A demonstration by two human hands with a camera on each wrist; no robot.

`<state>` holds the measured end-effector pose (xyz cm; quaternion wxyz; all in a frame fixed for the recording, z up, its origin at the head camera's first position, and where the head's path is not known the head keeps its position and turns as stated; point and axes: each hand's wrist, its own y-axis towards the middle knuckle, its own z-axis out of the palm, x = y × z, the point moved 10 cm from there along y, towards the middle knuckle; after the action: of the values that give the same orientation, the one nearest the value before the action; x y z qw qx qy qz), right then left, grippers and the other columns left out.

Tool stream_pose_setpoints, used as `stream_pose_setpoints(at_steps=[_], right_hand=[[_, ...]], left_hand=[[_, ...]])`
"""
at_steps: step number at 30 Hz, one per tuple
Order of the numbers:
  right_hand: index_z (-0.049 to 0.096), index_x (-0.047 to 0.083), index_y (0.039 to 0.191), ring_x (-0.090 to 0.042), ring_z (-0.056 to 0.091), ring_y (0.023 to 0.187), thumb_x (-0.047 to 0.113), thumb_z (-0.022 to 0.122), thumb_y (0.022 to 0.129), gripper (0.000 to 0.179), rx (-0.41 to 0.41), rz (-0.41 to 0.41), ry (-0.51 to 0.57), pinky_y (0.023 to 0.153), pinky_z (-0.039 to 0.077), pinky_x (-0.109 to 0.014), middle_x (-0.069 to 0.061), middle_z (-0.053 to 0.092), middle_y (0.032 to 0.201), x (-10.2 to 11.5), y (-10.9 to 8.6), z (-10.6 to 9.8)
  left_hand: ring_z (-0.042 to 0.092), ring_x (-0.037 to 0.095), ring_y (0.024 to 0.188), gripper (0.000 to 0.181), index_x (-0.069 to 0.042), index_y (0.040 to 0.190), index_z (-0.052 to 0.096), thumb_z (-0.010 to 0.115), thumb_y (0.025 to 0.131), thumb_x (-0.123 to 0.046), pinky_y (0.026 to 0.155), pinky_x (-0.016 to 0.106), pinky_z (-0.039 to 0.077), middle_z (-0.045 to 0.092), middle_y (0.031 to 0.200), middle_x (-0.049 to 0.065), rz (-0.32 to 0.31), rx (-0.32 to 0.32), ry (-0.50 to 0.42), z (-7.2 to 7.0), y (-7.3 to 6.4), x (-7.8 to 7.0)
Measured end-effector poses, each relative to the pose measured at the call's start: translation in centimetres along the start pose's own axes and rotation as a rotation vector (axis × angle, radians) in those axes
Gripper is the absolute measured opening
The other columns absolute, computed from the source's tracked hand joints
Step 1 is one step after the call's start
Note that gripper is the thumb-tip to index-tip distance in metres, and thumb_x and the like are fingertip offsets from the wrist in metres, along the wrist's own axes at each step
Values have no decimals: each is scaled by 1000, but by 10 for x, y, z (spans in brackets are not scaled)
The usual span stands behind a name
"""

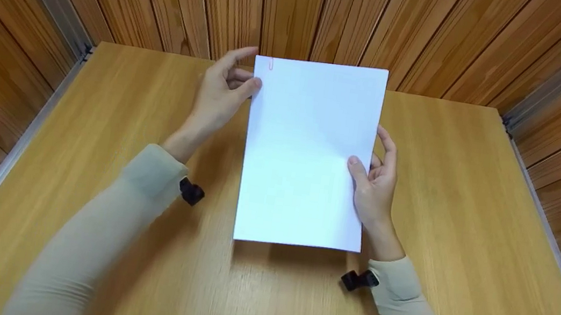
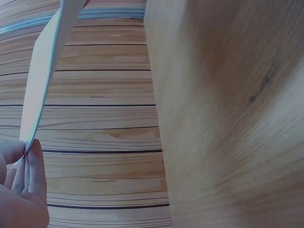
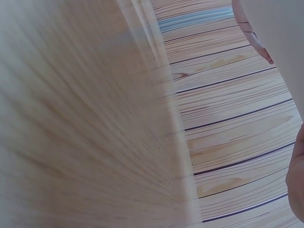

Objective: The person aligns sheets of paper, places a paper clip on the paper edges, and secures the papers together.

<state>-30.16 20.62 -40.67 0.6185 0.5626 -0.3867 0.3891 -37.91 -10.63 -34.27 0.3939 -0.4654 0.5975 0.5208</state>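
Observation:
A white sheaf of paper (image 1: 308, 155) is held up above the table, its front face blank in the head view. Near its top left corner sits a small pinkish paper clip (image 1: 271, 63). My left hand (image 1: 221, 90) pinches the upper left edge between thumb and fingers; the left wrist view shows the paper (image 2: 40, 80) edge-on with the left hand (image 2: 23, 185) gripping it. On the lower right side my right hand (image 1: 377, 184) grips the edge, thumb on the front, other fingers partly hidden behind. Only a bit of the right hand (image 3: 295, 185) shows in the right wrist view.
Beneath the paper spreads a wooden table (image 1: 468, 215). A wood-plank wall (image 1: 294, 13) rises behind it, with more plank panels at both sides. Black wrist cameras (image 1: 192, 192) are strapped at the cuffs of both light sleeves (image 1: 104, 221).

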Motion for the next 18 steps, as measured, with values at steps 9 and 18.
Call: stream_pose_setpoints(at_steps=[9,18], right_hand=[[32,6,162,-25,72,113,-8,57,103,66,-8,-14,7,84,62,-31,-23,66,136,1,0,0],[31,7,161,-27,74,109,-7,57,103,65,-15,-1,32,80,63,-33,-21,69,131,-2,1,-3]], left_hand=[[68,23,96,59,-19,158,52,69,103,-6,84,26,56,73,112,15,-4,-12,-5,6,-16,6],[65,20,93,63,-23,160,49,67,103,-4,85,26,55,73,109,13,22,-22,8,15,-34,4]])
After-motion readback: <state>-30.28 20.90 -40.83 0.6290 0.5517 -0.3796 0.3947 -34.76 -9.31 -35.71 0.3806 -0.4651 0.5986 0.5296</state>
